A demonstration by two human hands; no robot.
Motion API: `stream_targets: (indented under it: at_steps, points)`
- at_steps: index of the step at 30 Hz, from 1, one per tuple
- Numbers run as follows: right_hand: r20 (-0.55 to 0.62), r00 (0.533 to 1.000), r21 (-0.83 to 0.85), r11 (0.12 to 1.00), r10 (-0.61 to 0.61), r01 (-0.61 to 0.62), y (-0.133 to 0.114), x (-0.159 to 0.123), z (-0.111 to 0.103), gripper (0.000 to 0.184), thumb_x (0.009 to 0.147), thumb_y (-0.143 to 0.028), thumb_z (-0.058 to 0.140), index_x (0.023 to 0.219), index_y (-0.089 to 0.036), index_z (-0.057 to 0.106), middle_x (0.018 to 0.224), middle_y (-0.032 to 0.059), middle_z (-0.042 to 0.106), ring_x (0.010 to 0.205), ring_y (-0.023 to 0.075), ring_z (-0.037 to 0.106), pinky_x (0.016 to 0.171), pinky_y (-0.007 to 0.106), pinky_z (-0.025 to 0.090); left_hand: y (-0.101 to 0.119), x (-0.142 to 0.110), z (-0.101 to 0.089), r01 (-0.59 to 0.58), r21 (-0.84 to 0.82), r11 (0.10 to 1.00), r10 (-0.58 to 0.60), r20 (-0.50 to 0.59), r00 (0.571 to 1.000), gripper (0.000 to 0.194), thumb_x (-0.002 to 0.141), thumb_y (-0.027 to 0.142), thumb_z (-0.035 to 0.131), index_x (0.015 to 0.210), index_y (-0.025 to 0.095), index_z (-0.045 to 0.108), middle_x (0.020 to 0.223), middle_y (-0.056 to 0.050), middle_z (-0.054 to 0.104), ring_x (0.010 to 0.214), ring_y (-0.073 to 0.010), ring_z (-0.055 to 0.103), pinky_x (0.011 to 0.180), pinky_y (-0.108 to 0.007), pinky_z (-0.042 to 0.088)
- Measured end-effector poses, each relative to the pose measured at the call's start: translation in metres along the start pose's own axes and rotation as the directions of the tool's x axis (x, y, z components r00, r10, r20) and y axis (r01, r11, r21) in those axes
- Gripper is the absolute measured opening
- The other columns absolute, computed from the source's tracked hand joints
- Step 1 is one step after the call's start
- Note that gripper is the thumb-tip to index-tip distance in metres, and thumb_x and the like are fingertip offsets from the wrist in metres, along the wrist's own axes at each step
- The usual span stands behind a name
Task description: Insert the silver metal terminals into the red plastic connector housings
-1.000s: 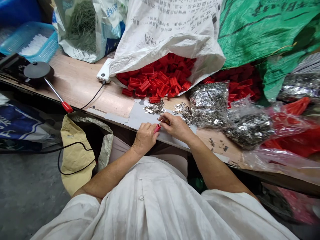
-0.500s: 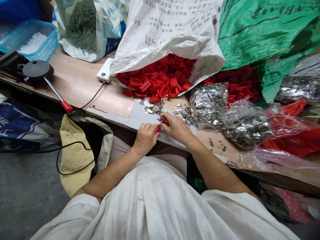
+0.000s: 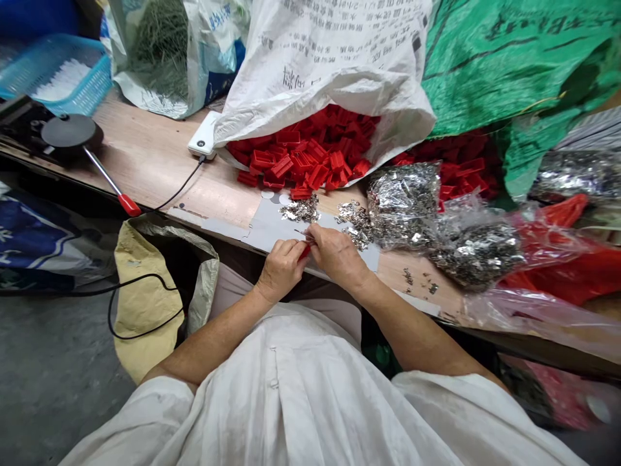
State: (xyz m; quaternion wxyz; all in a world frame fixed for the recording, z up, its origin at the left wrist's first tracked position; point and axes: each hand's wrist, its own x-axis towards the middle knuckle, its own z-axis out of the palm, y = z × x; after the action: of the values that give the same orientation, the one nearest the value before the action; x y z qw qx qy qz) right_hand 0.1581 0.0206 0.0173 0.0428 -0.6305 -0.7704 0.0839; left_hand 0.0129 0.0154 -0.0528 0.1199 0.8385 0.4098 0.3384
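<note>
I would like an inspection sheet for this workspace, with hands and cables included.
Surface: wood-toned table, grey sheet on it.
Work items: red part, thin object; loose metal pieces beyond.
Clutter: white sack of red pieces, clear bag of metal bits.
Hands: left hand grips the red part; right hand pinches the thin object.
Cables: black cable plugged into white device; black loop across yellow sack.
Surroundings: grey floor; green sack at back right.

Loose white shirt (image 3: 291, 395), creased, over pale trousers (image 3: 231, 291)
Wide short sleeves (image 3: 167, 396) at lower left and lower right; left hand (image 3: 281, 267) and right hand (image 3: 340, 256) bare
</note>
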Motion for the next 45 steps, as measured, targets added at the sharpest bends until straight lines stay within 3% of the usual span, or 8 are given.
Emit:
stream_targets:
  at_steps: [7,12,17,23,33,36,41,45]
  points:
    - [-0.078,0.996,0.225,0.974,0.051,-0.032,0.012,-0.013,0.007,0.014,0.087,-0.020,0.050,0.100,-0.019,0.056,0.082,0.0054,0.068,0.071,0.0196,0.062,0.065,0.027,0.037,-0.004,-0.006,-0.002,-0.100,0.006,0.995,0.100,0.014,0.995,0.025,0.095,0.019,0.047,0.115,0.017,0.060,0.111,-0.007,0.069,0.095,-0.0179,0.061,0.087,-0.034,0.048]
    - [0.009,1.000,0.455,0.890,0.024,-0.026,0.025,-0.022,0.009,0.017,0.094,-0.031,0.043,0.099,-0.021,0.055,0.082,0.0035,0.066,0.069,0.0159,0.058,0.066,0.025,0.039,-0.015,-0.008,-0.010,-0.157,0.050,0.986,0.154,0.046,0.987,0.027,0.094,0.021,0.048,0.118,0.021,0.062,0.112,-0.006,0.070,0.093,-0.0180,0.059,0.085,-0.034,0.048]
    - [0.117,0.990,0.386,0.922,-0.082,0.031,0.032,-0.024,0.017,0.031,0.099,-0.033,0.031,0.091,-0.020,0.058,0.079,0.0044,0.062,0.071,0.0166,0.054,0.069,0.027,0.038,-0.021,-0.005,-0.017,-0.191,0.052,0.980,0.186,0.085,0.979,0.027,0.096,0.022,0.046,0.115,0.022,0.065,0.111,-0.004,0.070,0.092,-0.0174,0.057,0.084,-0.034,0.046]
    - [0.245,0.963,0.378,0.926,-0.115,0.015,0.034,-0.018,0.013,0.029,0.099,-0.033,0.031,0.090,-0.021,0.056,0.080,0.0034,0.064,0.072,0.0159,0.057,0.067,0.026,0.036,-0.023,-0.002,-0.021,-0.201,0.067,0.977,0.194,0.104,0.976,0.028,0.095,0.022,0.046,0.114,0.023,0.066,0.110,-0.004,0.070,0.093,-0.0186,0.054,0.082,-0.034,0.044]
    - [0.281,0.959,0.057,0.998,-0.037,0.022,0.025,-0.016,0.020,0.030,0.100,-0.035,0.027,0.098,-0.023,0.055,0.082,0.0052,0.068,0.071,0.0188,0.060,0.060,0.027,0.028,-0.025,0.000,-0.020,-0.195,0.013,0.981,0.193,0.092,0.977,0.025,0.095,0.022,0.048,0.111,0.023,0.066,0.109,-0.004,0.071,0.090,-0.0184,0.055,0.082,-0.034,0.044]
    - [0.282,0.958,0.086,0.996,-0.043,0.019,0.026,-0.015,0.019,0.030,0.101,-0.035,0.027,0.098,-0.022,0.055,0.084,0.0057,0.068,0.074,0.0192,0.060,0.061,0.027,0.030,-0.025,0.001,-0.021,-0.182,-0.014,0.983,0.182,0.091,0.979,0.023,0.094,0.024,0.049,0.111,0.021,0.064,0.106,-0.004,0.071,0.090,-0.0188,0.056,0.083,-0.035,0.044]
    - [0.239,0.963,0.311,0.949,-0.127,0.049,0.034,-0.019,0.013,0.025,0.100,-0.031,0.031,0.101,-0.021,0.054,0.088,0.0049,0.068,0.078,0.0171,0.060,0.067,0.026,0.036,-0.027,0.003,-0.023,-0.156,-0.048,0.987,0.160,0.082,0.984,0.032,0.094,0.028,0.050,0.124,0.017,0.055,0.099,-0.006,0.071,0.090,-0.0200,0.055,0.083,-0.034,0.046]
    - [0.213,0.963,0.290,0.952,-0.163,0.097,0.036,-0.021,0.015,0.025,0.099,-0.031,0.032,0.101,-0.022,0.056,0.089,0.0046,0.067,0.078,0.0176,0.060,0.068,0.026,0.036,-0.031,0.004,-0.024,-0.154,-0.088,0.984,0.162,0.085,0.983,0.034,0.094,0.028,0.050,0.126,0.016,0.053,0.101,-0.007,0.071,0.090,-0.0196,0.055,0.083,-0.034,0.047]
